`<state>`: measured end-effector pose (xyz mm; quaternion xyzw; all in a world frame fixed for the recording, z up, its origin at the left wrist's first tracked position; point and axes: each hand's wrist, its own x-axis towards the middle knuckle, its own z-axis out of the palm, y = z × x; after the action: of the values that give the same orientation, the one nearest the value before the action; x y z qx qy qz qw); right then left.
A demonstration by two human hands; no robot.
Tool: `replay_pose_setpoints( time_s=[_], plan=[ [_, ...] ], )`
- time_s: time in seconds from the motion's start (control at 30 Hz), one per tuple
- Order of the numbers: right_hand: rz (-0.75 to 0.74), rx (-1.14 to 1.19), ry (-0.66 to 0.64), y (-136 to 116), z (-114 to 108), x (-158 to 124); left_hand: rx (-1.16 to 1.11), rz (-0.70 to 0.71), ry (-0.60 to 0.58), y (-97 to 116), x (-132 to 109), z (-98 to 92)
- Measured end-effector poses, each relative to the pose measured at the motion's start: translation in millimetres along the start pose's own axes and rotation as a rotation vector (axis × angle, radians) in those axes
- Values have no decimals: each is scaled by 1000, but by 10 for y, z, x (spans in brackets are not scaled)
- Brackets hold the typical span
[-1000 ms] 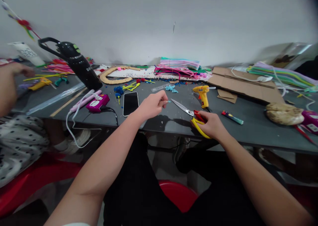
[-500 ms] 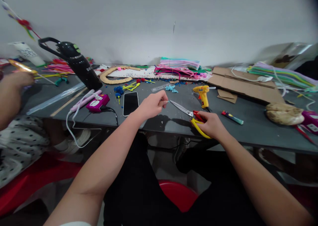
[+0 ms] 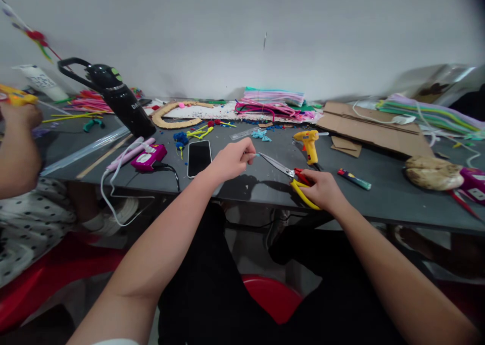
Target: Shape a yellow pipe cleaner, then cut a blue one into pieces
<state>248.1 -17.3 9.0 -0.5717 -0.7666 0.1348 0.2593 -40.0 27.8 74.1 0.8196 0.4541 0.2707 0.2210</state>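
Over the grey table, my left hand (image 3: 235,159) is closed in a pinch on a small light-blue piece (image 3: 257,154), of which only a short end shows past the fingertips. My right hand (image 3: 324,187) grips the scissors (image 3: 278,165) by their red and yellow handles. The scissor tips point left and reach the blue piece at my left fingertips. Behind my hands lie several light-blue bits (image 3: 261,135). A yellow glue gun (image 3: 308,144) rests beyond my right hand, and a phone (image 3: 199,158) lies left of my left hand.
A black bottle (image 3: 123,102) leans at the left behind a purple box (image 3: 149,158) with cables. Cardboard (image 3: 371,128) lies back right, with a glue tube (image 3: 354,179) nearer. At the far left, another person's hand (image 3: 22,116) holds a yellow tool (image 3: 17,96).
My hands and the scissors have hardly moved. The other person's hand at the far left has shifted, with the yellow tool in it.
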Motion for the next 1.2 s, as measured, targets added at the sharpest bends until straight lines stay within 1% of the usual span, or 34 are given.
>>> replay_pose_setpoints(
  time_s=[0.2, 0.4, 0.77, 1.2],
  plan=[
    [46, 14, 8, -24, 3, -22, -1, 2, 7, 4, -1, -1],
    [23, 22, -11, 10, 10, -10, 3, -5, 4, -3, 1, 3],
    [17, 11, -35, -18, -12, 3, 10, -5, 2, 2, -5, -8],
    [-4, 1, -33, -10, -13, 9, 15, -6, -1, 2, -1, -5]
  ],
)
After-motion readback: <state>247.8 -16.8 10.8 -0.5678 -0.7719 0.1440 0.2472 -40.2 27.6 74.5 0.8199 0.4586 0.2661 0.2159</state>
